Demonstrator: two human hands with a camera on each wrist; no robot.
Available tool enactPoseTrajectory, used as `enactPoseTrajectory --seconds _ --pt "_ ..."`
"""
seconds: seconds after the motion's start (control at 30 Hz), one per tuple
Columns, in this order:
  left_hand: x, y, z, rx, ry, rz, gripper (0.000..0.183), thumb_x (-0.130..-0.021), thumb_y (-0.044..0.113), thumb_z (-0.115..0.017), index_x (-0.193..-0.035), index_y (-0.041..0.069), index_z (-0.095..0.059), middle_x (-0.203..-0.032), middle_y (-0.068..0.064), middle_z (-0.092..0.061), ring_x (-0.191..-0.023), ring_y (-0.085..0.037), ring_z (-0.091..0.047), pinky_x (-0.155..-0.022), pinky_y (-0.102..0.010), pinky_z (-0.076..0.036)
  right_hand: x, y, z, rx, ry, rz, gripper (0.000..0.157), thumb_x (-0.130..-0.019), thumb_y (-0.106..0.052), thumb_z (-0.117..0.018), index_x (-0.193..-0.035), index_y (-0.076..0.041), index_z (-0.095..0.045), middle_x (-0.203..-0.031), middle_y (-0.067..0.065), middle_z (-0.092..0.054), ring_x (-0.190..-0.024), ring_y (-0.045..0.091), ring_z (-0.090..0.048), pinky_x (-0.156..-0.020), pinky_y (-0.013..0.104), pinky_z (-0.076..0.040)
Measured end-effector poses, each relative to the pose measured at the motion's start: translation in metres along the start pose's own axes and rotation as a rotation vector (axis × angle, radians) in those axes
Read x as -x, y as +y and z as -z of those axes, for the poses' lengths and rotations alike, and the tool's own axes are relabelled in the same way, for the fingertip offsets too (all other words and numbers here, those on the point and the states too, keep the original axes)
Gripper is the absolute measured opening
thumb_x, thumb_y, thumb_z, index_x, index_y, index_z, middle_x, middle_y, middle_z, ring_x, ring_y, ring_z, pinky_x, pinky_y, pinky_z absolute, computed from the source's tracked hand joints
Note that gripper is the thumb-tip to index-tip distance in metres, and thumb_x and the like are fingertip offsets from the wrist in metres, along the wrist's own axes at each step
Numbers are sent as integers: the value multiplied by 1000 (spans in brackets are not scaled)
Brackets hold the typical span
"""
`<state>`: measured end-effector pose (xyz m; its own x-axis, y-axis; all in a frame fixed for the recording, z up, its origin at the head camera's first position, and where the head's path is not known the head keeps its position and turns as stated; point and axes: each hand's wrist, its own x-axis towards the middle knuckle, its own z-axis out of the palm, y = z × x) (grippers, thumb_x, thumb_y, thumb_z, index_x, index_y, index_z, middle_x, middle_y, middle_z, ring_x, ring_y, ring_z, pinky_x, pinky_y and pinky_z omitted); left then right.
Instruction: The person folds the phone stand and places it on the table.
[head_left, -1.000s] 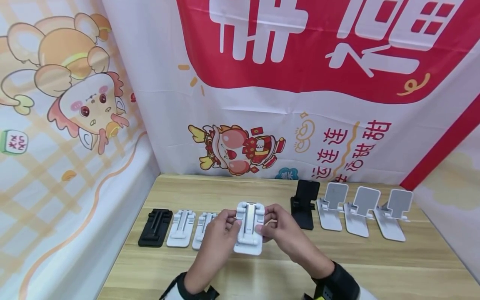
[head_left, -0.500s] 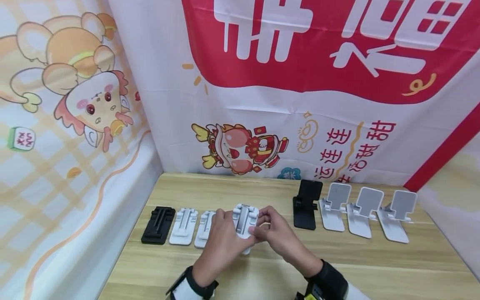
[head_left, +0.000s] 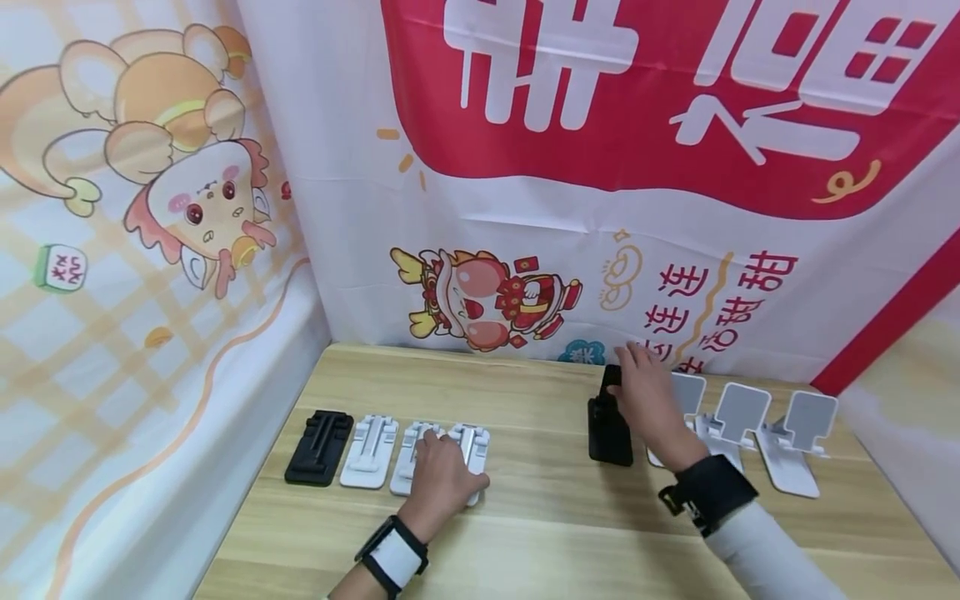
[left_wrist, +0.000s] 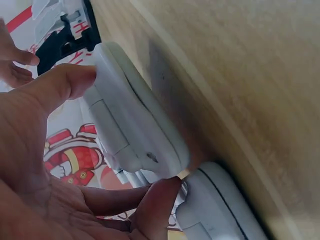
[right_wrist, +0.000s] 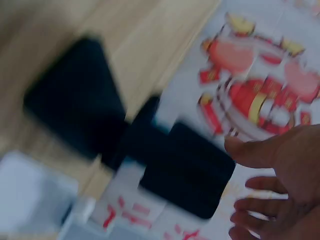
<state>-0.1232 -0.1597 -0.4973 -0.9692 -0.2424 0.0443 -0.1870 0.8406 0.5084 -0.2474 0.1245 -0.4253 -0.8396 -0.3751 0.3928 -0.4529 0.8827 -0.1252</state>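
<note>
Seen from the head view, a person's two hands work over a wooden bench (head_left: 540, 542). At six o'clock, the left hand (head_left: 441, 483) grips a folded white stand (left_wrist: 132, 112) between thumb and fingers; it is the last in a row running from about half past seven: a folded black stand (head_left: 318, 448), then two more white ones (head_left: 368, 452). Around four o'clock, the right hand (head_left: 651, 404) is beside an unfolded black stand (head_left: 609, 437), its fingers spread and grasping nothing; whether its thumb touches the upright panel is too blurred to tell. Three unfolded white stands (head_left: 742, 410) lie beyond it toward four o'clock. The likeliest mishap is at the left: the fingers reach into the narrow gap, so letting go carelessly could drag the neighbouring stand askew. At the right, a thumb catching the panel's edge could tip or twist the unfolded black stand, and the wrist could nudge the nearest unfolded white one.
</note>
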Motion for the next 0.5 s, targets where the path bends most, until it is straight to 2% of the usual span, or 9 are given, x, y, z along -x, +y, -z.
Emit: enactPoseTrajectory --seconds 0.1,0.17,0.27,0.33,0.4,0.5 --pt "2 1 -4 -34 19 -24 91 -58 31 -95 -119 -24 -56 -111 -35 -57 -104 -44 -58 -89 -50 -57 -6 20 -1 15 -105 11 50 -88 -2 -78 -132 9 -57 -130 32 -60 -122 48 -57 -103 63 -49" --pt "4 2 -6 -36 9 -25 104 -59 30 -94 -133 -25 -45 -114 -37 -56 -110 -47 -57 -95 -52 -55 -8 29 -3 -19 -166 11 39 -90 1 -74 -126 7 -60 -119 28 -65 -109 43 -63 -91 56 -55" --pt "7 3 -10 -34 -15 -18 99 -61 29 -93 -133 -21 -45 -112 -34 -57 -109 -45 -57 -94 -52 -56 -9 36 -7 -91 -210 11 22 -92 4 -70 -113 3 -63 -101 19 -68 -89 31 -65 -73 44 -55" --pt "8 3 -11 -53 -12 -36 92 -62 28 -93 -127 -19 -49 -106 -31 -58 -104 -43 -58 -90 -51 -56 -9 37 -9 -139 -207 6 17 -92 6 -69 -107 1 -65 -96 16 -68 -84 27 -63 -69 41 -52" --pt "10 3 -10 -81 -5 -61 86 -63 28 -93 -123 -17 -51 -103 -30 -59 -100 -42 -58 -85 -50 -56 -9 38 -9 -182 -178 5 20 -89 11 -68 -105 0 -67 -96 15 -69 -86 28 -65 -72 42 -54" --pt "14 6 -2 -94 -36 -69 87 -72 31 -92 -129 -18 -50 -109 -34 -59 -104 -46 -59 -85 -52 -57 -10 35 -3 -223 -134 11 26 -84 17 -68 -103 -1 -71 -97 15 -72 -91 30 -68 -75 46 -57"
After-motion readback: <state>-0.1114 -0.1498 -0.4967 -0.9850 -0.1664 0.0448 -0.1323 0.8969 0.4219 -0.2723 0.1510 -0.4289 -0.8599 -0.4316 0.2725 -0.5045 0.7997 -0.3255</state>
